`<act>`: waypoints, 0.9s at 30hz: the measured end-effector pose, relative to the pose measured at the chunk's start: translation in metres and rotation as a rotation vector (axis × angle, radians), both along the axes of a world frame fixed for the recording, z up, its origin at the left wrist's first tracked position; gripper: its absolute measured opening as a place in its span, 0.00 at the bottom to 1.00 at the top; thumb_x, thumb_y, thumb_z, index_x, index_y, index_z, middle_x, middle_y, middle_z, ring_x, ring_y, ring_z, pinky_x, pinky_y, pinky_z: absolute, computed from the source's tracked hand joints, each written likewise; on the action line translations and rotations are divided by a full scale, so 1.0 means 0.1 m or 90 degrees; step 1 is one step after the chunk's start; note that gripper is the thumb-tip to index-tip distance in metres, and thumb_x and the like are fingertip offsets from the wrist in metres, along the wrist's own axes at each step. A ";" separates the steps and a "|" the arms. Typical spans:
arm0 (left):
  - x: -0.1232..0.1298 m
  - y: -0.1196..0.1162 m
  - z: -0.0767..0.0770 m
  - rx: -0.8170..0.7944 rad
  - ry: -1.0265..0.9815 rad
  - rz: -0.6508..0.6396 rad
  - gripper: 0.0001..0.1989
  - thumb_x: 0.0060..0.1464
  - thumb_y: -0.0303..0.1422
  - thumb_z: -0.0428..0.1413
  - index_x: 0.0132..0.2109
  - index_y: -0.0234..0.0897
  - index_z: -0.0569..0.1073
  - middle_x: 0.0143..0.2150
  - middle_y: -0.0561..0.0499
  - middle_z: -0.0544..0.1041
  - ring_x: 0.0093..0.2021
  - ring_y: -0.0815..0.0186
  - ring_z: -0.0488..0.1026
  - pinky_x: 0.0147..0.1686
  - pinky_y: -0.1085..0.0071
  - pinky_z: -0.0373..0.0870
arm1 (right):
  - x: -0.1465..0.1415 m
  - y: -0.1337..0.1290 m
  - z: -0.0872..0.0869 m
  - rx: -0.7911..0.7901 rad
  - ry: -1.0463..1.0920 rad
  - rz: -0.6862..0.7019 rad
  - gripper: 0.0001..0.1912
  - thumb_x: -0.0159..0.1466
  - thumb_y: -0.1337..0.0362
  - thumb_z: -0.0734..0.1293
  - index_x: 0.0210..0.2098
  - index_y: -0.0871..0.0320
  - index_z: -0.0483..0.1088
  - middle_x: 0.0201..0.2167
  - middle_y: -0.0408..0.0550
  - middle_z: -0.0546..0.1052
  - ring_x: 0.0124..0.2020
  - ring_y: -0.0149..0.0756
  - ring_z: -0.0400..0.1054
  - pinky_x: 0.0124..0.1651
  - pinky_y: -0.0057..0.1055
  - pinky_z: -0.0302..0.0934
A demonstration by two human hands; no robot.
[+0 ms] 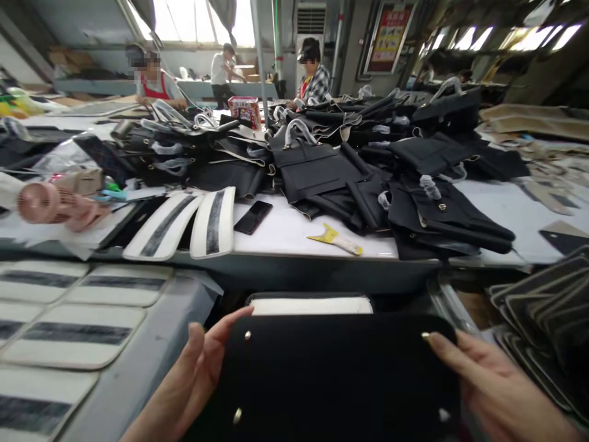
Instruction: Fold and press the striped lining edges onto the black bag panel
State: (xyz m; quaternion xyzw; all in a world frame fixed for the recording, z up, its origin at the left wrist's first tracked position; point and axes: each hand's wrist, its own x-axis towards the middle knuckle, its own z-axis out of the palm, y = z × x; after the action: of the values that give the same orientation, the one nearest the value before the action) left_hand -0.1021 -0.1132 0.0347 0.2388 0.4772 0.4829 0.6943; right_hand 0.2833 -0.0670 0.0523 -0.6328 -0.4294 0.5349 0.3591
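Observation:
A flat black bag panel with rounded corners and small metal studs near its corners is held up in front of me. My right hand grips its right edge, thumb on the face by the upper stud and fingers behind. At the left edge, my left hand supports the panel with fingers reaching behind it, the thumb raised off the face. Just beyond the panel's top edge shows a white piece with a dark border, mostly hidden.
White panels with dark strips lie at left; two more overhang the table edge. A phone, yellow snips, a pink fan and piled black bags cover the table. Stacked dark panels stand right. People work beyond.

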 end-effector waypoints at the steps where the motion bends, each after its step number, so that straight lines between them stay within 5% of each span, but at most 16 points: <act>1: -0.02 -0.09 0.00 -0.046 -0.042 0.008 0.40 0.55 0.64 0.42 0.62 0.40 0.66 0.57 0.40 0.74 0.56 0.45 0.71 0.55 0.48 0.69 | -0.12 -0.02 -0.06 -0.050 0.090 0.044 0.23 0.58 0.44 0.69 0.50 0.43 0.76 0.45 0.53 0.78 0.46 0.56 0.73 0.42 0.49 0.72; 4: -0.08 -0.22 -0.06 -0.131 -0.029 0.052 0.25 0.55 0.49 0.58 0.55 0.40 0.72 0.47 0.45 0.79 0.46 0.54 0.77 0.45 0.62 0.75 | -0.36 -0.01 -0.24 -0.184 0.313 0.112 0.20 0.61 0.51 0.70 0.51 0.48 0.75 0.50 0.52 0.77 0.49 0.52 0.73 0.51 0.48 0.69; 9: -0.10 0.01 -0.15 -0.123 0.016 0.056 0.15 0.57 0.40 0.60 0.48 0.37 0.77 0.45 0.47 0.79 0.37 0.63 0.76 0.39 0.70 0.73 | -0.39 0.23 -0.39 -0.223 0.291 0.062 0.17 0.61 0.55 0.72 0.49 0.50 0.75 0.51 0.49 0.77 0.49 0.45 0.73 0.51 0.36 0.70; 14: -0.16 0.36 -0.25 -0.054 0.173 -0.004 0.16 0.58 0.43 0.58 0.42 0.33 0.79 0.37 0.47 0.79 0.35 0.65 0.73 0.36 0.73 0.69 | -0.37 0.52 -0.48 -0.228 0.133 -0.037 0.29 0.45 0.52 0.80 0.43 0.54 0.76 0.38 0.50 0.81 0.33 0.45 0.76 0.33 0.29 0.73; 19: -0.21 0.59 -0.42 -0.013 0.342 0.029 0.18 0.53 0.44 0.61 0.44 0.33 0.78 0.39 0.46 0.80 0.38 0.63 0.73 0.37 0.74 0.68 | -0.38 0.78 -0.59 -0.206 0.082 -0.102 0.43 0.38 0.49 0.81 0.52 0.52 0.71 0.34 0.49 0.81 0.37 0.47 0.76 0.33 0.27 0.72; 27: -0.24 0.70 -0.59 -0.042 0.492 0.042 0.24 0.52 0.46 0.60 0.50 0.34 0.77 0.30 0.49 0.79 0.25 0.67 0.70 0.23 0.74 0.61 | -0.31 0.93 -0.83 -0.202 0.025 -0.121 0.40 0.35 0.49 0.81 0.47 0.54 0.76 0.38 0.54 0.81 0.38 0.52 0.77 0.30 0.27 0.73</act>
State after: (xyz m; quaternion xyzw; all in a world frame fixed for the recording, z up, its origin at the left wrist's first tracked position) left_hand -0.1262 -0.0432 -0.0247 0.3655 0.7263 0.3637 0.4546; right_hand 0.2527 0.0256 -0.0302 -0.7087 -0.2710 0.5718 0.3121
